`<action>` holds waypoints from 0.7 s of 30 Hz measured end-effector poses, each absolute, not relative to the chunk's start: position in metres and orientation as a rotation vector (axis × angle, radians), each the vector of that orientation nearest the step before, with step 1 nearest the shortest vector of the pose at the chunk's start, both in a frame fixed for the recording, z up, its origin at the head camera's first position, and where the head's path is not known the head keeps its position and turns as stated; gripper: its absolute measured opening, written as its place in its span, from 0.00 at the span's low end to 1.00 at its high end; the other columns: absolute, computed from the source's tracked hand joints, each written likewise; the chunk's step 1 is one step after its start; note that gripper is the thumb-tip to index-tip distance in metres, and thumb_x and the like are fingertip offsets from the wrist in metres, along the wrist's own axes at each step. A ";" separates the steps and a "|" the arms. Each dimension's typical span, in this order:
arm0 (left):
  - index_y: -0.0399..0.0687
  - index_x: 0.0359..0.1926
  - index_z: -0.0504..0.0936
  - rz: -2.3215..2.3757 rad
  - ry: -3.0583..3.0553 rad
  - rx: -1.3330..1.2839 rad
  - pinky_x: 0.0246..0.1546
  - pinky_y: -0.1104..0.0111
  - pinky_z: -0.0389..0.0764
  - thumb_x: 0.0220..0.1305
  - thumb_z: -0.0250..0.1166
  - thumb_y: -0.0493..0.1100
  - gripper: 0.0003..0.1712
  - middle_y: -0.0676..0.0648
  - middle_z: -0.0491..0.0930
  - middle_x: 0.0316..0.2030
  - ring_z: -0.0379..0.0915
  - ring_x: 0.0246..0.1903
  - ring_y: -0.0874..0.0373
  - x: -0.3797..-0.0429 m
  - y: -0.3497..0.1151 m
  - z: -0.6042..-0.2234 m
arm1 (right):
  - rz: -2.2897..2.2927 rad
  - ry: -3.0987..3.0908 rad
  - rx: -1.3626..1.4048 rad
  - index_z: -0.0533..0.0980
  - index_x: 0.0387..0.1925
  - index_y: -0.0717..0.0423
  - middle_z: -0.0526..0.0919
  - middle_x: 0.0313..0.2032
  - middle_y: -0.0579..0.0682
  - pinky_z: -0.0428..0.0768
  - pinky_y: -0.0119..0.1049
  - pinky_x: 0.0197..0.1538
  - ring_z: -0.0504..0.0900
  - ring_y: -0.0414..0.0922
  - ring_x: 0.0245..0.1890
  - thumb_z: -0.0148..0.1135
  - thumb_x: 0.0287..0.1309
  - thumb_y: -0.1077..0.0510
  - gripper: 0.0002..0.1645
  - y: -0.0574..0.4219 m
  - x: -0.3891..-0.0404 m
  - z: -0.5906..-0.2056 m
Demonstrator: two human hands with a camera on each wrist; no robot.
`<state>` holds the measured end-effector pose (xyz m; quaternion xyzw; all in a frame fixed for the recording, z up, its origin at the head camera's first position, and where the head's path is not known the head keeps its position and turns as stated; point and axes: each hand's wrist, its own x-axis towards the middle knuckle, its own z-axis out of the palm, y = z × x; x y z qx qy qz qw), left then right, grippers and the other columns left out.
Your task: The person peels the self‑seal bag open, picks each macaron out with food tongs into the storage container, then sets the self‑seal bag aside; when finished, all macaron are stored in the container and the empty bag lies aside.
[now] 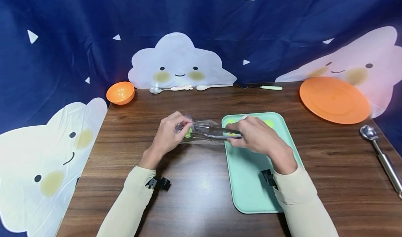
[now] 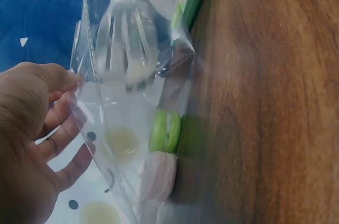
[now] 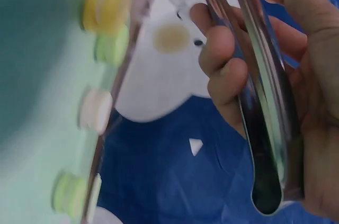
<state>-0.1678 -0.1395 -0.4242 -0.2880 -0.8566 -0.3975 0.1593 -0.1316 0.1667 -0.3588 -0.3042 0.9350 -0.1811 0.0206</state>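
My left hand (image 1: 169,134) pinches the edge of a clear plastic bag (image 2: 114,128) between thumb and fingers. Inside the bag lie a green macaron (image 2: 165,131) and a pale pink one (image 2: 160,175), touching each other. My right hand (image 1: 259,135) grips metal tongs (image 3: 265,123) by their arms. The slotted head (image 2: 127,44) of the tongs is within the bag, above the two macarons. On the green tray (image 1: 251,184), near its far end, sit a yellow macaron (image 3: 106,6), a light green one (image 3: 112,46), a whitish one (image 3: 95,109) and another green one (image 3: 70,195).
An orange bowl (image 1: 120,93) stands at the far left table corner. Along the back edge lie a spoon (image 1: 156,90), a white spoon (image 1: 213,86) and a green-handled utensil (image 1: 271,88). An orange plate (image 1: 334,99) and a metal scoop (image 1: 381,153) are on the right.
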 end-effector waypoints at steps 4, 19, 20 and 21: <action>0.43 0.41 0.91 -1.162 -2.435 -0.854 0.34 0.57 0.89 0.73 0.70 0.38 0.05 0.47 0.86 0.37 0.82 0.34 0.58 -0.168 -0.139 -0.424 | -0.568 2.923 -0.924 0.87 0.45 0.52 0.69 0.18 0.39 0.63 0.34 0.26 0.64 0.36 0.18 0.73 0.62 0.56 0.10 0.152 -0.137 -0.372; 0.44 0.42 0.92 -1.146 -2.441 -0.866 0.35 0.52 0.86 0.73 0.71 0.39 0.04 0.47 0.85 0.38 0.83 0.36 0.54 -0.169 -0.138 -0.431 | -0.501 2.965 -0.918 0.85 0.45 0.54 0.74 0.19 0.45 0.62 0.34 0.23 0.68 0.41 0.18 0.72 0.66 0.54 0.11 0.123 -0.141 -0.388; 0.44 0.41 0.92 -1.139 -2.441 -0.870 0.36 0.53 0.85 0.73 0.71 0.39 0.04 0.47 0.85 0.37 0.83 0.36 0.54 -0.169 -0.138 -0.431 | -0.496 2.961 -0.920 0.85 0.46 0.55 0.74 0.19 0.45 0.62 0.34 0.23 0.67 0.41 0.18 0.71 0.66 0.54 0.11 0.123 -0.141 -0.387; 0.44 0.41 0.92 -1.132 -2.442 -0.873 0.36 0.52 0.85 0.73 0.71 0.39 0.04 0.47 0.85 0.37 0.83 0.37 0.54 -0.169 -0.138 -0.431 | -0.490 2.957 -0.924 0.85 0.45 0.55 0.73 0.19 0.45 0.61 0.34 0.23 0.67 0.41 0.18 0.71 0.66 0.55 0.10 0.123 -0.140 -0.385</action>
